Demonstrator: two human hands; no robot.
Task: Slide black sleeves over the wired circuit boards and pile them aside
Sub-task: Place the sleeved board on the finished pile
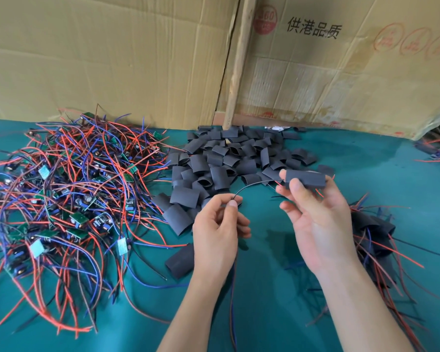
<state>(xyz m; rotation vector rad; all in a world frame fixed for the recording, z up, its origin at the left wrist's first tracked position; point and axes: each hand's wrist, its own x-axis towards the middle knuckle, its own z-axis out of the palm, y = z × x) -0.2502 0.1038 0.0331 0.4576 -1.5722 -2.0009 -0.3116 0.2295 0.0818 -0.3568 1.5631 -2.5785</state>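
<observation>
My right hand (315, 214) pinches a black sleeve (305, 179) between thumb and fingertips, raised above the green cloth. A black wire (252, 186) arcs out of the sleeve's left end to my left hand (220, 224), which pinches it between thumb and forefinger. Thin red wire tips show at the sleeve's right end; the board inside is hidden. A heap of empty black sleeves (229, 161) lies behind my hands. At left sprawls a tangle of green circuit boards with red, blue and black wires (69, 199). A pile of sleeved boards (374, 232) sits to the right of my right wrist.
Flattened cardboard boxes (112, 59) stand upright along the table's far edge, with a wooden stick (239, 59) leaning between them. One loose sleeve (179, 260) lies left of my left wrist. More wired parts (437, 146) lie at the far right edge on the green cloth (277, 288).
</observation>
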